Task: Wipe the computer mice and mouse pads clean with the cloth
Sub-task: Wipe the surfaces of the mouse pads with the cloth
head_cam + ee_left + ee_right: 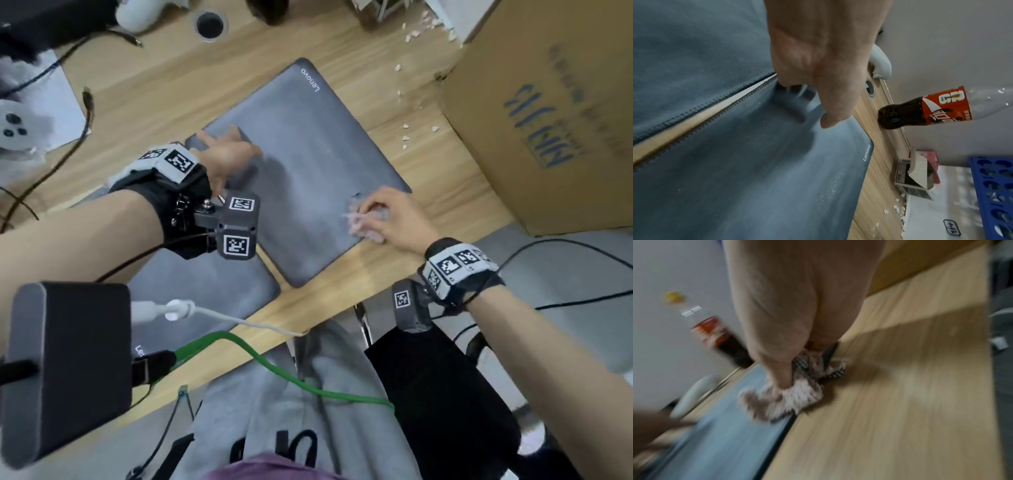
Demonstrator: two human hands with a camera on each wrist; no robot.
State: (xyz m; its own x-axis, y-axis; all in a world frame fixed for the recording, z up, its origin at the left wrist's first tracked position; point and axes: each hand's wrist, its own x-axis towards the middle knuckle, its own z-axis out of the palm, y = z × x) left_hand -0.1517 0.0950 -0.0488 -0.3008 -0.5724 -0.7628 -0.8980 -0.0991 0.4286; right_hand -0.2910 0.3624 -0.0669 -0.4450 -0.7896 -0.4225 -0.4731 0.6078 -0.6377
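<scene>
A grey Lenovo mouse pad [308, 154] lies askew on the wooden desk [154, 92]. My left hand [233, 150] presses down on its far left corner, thumb out across the pad [756, 162]. My right hand [394, 219] grips a crumpled pinkish cloth [363, 222] at the pad's near right corner. In the blurred right wrist view the cloth [797, 394] straddles the pad's edge [725, 434] and the bare wood. A second grey pad [205, 284] lies near left of the first, with a thin strip of desk between them. No mouse can be told for certain.
A big cardboard box [548, 120] stands on the right, with white crumbs [406, 137] beside it. At the back are a cola bottle [920, 110] and a white device [879, 65]. A grey box [68, 370] with cables sits near left; a green cable [274, 366] crosses my lap.
</scene>
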